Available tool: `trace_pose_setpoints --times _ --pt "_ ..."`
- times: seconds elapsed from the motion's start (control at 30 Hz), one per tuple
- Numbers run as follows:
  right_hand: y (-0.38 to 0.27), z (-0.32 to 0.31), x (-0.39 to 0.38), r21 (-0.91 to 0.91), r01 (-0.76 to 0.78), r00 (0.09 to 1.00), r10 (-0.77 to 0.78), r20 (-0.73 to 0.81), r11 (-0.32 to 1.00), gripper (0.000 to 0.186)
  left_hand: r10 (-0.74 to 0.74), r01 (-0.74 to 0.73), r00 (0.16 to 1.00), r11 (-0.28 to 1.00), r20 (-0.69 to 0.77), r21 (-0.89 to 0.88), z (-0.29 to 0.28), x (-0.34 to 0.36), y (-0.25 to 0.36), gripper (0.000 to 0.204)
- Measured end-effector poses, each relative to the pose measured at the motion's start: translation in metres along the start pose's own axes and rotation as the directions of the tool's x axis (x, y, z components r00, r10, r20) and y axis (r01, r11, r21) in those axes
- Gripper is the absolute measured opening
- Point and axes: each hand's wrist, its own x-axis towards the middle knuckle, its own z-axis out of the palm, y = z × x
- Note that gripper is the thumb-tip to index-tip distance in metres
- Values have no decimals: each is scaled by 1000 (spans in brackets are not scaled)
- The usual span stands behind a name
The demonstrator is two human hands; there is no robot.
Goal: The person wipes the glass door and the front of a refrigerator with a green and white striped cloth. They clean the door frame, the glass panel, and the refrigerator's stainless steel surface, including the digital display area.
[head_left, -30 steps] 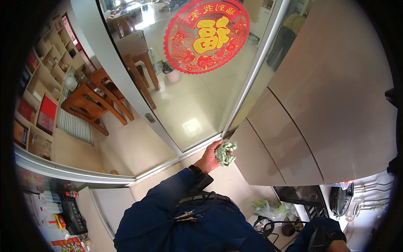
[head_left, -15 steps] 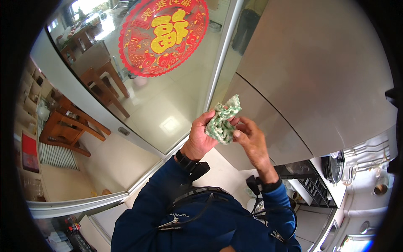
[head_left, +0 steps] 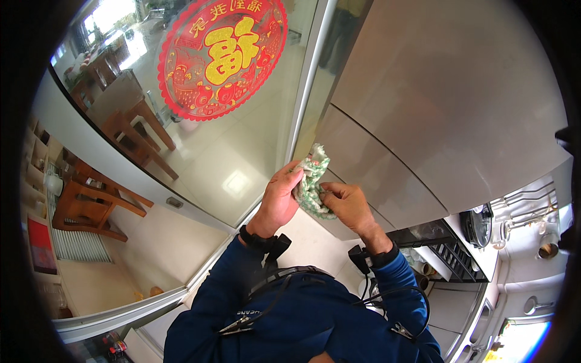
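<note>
A crumpled green-and-white cloth [head_left: 310, 189] is held between my two hands, in front of my body. My left hand [head_left: 280, 196] grips its left side, with the thumb lying over the upper folds. Fingers of my right hand [head_left: 351, 207] pinch the cloth's lower right part. One bunched end sticks up above the left thumb, and a loose fold hangs below, between the hands. Dark bands with small black devices circle both wrists.
A tall grey-beige panelled cabinet [head_left: 436, 115] rises ahead on the right. A framed glass door [head_left: 224, 175] with a round red sticker [head_left: 224, 57] stands on the left. Beyond it are wooden chairs [head_left: 94, 202]. A black rack [head_left: 451, 260] sits at lower right.
My hands and the cloth have shifted slightly left. The cloth is folded differently, its lower part hanging down more, and my right hand has turned to pinch it from above.
</note>
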Motion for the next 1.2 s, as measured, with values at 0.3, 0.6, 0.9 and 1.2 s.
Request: trace_pose_setpoints --times 0.3,0.6,0.9,1.2 --pt "-9 -12 5 555 110 988 -29 -152 825 15 -208 240 856 971 -474 8 -56 -6 -12 41" --pt "-36 -24 21 336 151 928 -17 -371 930 18 33 -20 985 997 -167 75 -36 6 -24 38" --pt "-34 -5 25 -247 247 953 -189 238 937 53 2 234 938 733 347 -638 -33 25 -86 49" --pt "-11 -95 9 -174 443 758 -471 -452 879 36 274 -219 954 912 -118 347 -22 116 -41 44"
